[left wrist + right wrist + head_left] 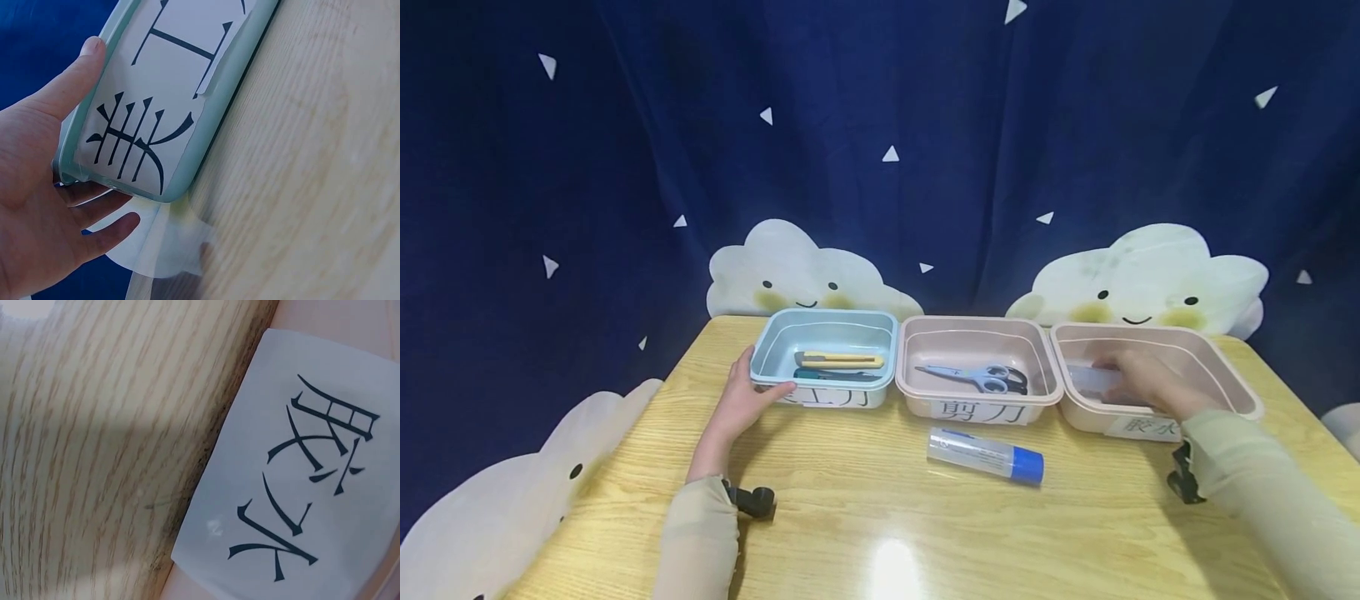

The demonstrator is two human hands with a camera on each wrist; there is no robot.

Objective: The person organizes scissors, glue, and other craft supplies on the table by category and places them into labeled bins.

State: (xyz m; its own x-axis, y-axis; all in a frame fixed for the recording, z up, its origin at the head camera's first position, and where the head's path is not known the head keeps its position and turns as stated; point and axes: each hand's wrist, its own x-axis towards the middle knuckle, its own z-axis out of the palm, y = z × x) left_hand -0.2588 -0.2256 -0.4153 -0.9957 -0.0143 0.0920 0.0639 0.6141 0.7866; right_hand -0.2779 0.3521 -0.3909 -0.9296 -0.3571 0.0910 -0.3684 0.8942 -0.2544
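At the left, my left hand (pixel 748 398) holds the corner of the light-blue bin (pixel 760 358), thumb along its front rim and fingers at its side. Two utility knives lie inside: a yellow one (pixel 842 360) and a dark green one (pixel 835 375). My right hand (pixel 1142 379) reaches into the right-hand pink bin (pixel 1232 375) and grips a clear glue tube (pixel 1088 379), partly hidden by the fingers. Another clear glue tube (pixel 970 452), with a blue cap, lies on the table before the middle bin. The right wrist view shows that bin's label (pixel 300 462) but not the hand.
Between these two stands the middle pink bin (pixel 906 367), with blue-handled scissors (pixel 977 377) and a black-handled pair (pixel 1018 381) in it. All three bins line the far part of the wooden table (pixel 820 533). Behind it hangs a dark-blue curtain (pixel 850 75).
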